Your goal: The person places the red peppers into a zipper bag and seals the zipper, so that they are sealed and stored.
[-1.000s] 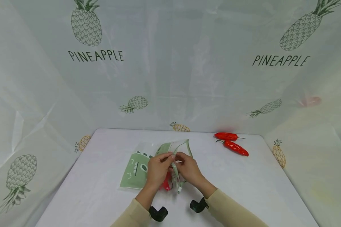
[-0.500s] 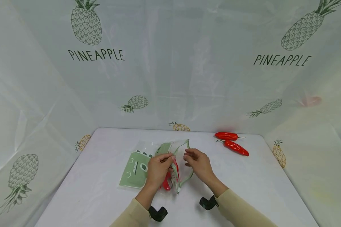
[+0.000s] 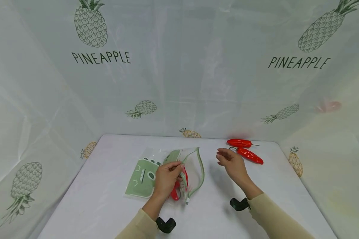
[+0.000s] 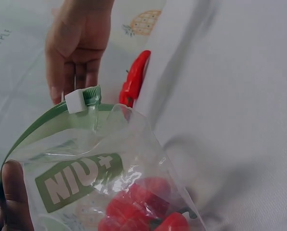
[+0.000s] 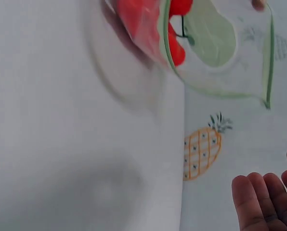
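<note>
The left hand (image 3: 166,177) pinches the rim of the zip bag (image 3: 179,171) on the white table (image 3: 107,199), mouth held open (red chilies already inside). Farther out, the right hand (image 3: 231,163) hovers empty, fingers relaxed, just short of the two red chili peppers (image 3: 247,153); loading seems underway, and closing round the nearer one looks next.

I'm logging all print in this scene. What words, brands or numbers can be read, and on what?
"PINEAPPLE": on the backdrop, upper left, under a pineapple drawing.
"PINEAPPLE": on the backdrop again, upper right, under another pineapple drawing.
"NIU+": white letters on a green label on the clear bag that the left hand holds.
No other words or numbers can be read; the bag's green print is a cartoon face, not text.
</note>
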### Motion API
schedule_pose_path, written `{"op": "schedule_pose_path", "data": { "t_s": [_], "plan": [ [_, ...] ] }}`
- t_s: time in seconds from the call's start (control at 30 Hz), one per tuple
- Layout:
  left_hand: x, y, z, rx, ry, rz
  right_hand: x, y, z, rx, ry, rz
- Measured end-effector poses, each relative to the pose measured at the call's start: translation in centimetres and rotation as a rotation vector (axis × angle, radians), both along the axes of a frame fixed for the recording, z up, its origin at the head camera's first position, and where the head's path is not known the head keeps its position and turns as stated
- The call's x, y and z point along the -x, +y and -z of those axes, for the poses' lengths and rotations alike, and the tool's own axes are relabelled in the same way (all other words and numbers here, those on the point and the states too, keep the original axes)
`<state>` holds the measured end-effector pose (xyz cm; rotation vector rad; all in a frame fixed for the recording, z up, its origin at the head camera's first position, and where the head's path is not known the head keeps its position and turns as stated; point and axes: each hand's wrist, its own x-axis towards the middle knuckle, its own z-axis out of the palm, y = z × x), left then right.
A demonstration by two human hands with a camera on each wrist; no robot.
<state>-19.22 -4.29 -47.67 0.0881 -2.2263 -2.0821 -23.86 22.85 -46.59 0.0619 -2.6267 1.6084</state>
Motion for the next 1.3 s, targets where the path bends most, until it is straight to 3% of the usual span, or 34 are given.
{"op": "schedule_pose_path", "data": {
  "t_s": [0.17,0.33,0.6,0.93,1.3],
  "plan": [
    [0.0,-0.1,0.0,0.014,0.004,-0.007,0.8,2.9,-0.5,-0.062,-0.003,0.014],
    [0.0,-0.3,0.1,0.019,-0.015,-0.012,1.8,5.6,-0.9,-0.167,0.053,0.035],
    [-0.1,-0.6,0.2,0.027,-0.007,-0.013,3.4,9.4,-0.7,-0.280,0.078,0.045],
    [-0.1,-0.7,0.2,0.019,0.012,-0.022,5.5,12.7,0.6,-0.350,0.039,0.032],
    [-0.3,-0.7,0.6,0.034,0.002,-0.030,7.2,14.8,3.2,-0.399,-0.044,0.092]
  ]
}}
